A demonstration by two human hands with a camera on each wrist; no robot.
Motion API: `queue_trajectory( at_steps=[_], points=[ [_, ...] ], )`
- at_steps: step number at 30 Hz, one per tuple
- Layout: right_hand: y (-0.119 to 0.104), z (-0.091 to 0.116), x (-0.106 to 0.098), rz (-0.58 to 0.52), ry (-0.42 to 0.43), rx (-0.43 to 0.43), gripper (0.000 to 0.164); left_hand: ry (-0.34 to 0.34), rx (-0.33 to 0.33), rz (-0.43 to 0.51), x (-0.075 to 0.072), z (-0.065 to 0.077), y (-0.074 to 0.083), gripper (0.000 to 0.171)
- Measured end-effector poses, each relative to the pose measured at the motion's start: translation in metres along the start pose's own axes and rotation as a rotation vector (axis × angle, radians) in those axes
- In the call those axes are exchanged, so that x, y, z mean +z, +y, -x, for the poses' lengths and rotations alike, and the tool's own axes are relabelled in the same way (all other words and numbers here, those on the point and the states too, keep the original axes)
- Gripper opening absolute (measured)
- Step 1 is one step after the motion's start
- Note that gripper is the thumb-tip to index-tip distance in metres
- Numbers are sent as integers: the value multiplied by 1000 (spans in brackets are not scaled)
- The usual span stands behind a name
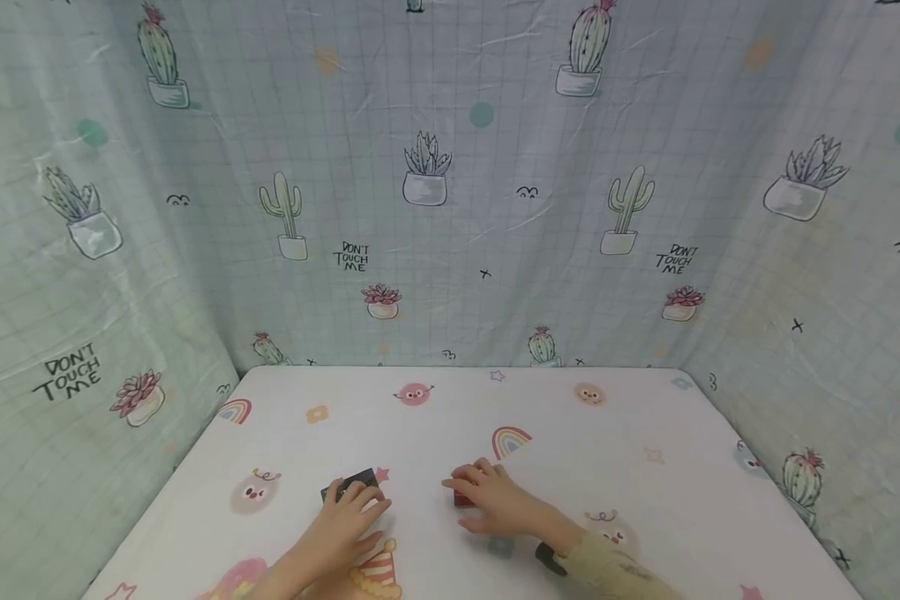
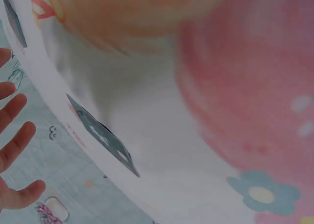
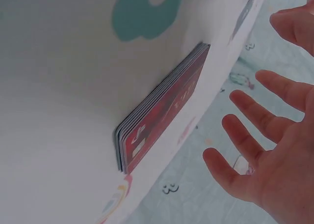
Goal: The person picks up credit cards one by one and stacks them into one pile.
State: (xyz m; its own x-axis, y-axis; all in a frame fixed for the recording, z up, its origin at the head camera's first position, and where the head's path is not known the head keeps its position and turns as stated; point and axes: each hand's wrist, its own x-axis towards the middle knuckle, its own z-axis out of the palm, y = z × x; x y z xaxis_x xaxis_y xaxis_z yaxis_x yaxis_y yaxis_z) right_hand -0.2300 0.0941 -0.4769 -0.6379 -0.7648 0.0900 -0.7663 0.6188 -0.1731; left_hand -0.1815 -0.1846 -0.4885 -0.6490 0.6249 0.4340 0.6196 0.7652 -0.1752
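A stack of cards (image 3: 162, 111) with a red card on top lies on the table, its layered edges showing in the right wrist view. My right hand (image 1: 495, 502) hovers over this stack, fingers spread, and hides most of the red card (image 1: 462, 499) in the head view. To the left, a dark card (image 1: 363, 477) lies flat; the left wrist view shows this dark card (image 2: 104, 136) as thin, with pale markings. My left hand (image 1: 347, 518) is held just over its near side, fingers apart and gently bent. Neither palm grips anything.
The white tabletop (image 1: 435, 417) carries printed rainbows, faces and stars. Hanging cloth (image 1: 450, 233) with cactus prints encloses the back and both sides. A black wrist device (image 1: 549, 558) sits by the right sleeve (image 1: 607, 571).
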Motion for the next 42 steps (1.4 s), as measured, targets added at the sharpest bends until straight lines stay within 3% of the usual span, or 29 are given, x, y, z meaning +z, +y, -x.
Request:
queue_trajectory(
  at_steps=[6,15,25,33,42],
  points=[
    [-9,-12,0,13,-37,-11,52,-44,-29,-40,-1,15,-10,39],
    [-18,-30,7,63,-23,-29,51,-26,-63,-71,-1,30,-25,42],
    [-33,-52,14,132,-43,-19,48,-133,-212,-151,8,38,-48,50],
    [-46,-74,21,183,-46,-8,46,-85,-211,-197,17,42,-65,58],
    [-63,-96,21,246,-72,-14,47,-153,-257,-175,21,41,-68,66]
  ],
)
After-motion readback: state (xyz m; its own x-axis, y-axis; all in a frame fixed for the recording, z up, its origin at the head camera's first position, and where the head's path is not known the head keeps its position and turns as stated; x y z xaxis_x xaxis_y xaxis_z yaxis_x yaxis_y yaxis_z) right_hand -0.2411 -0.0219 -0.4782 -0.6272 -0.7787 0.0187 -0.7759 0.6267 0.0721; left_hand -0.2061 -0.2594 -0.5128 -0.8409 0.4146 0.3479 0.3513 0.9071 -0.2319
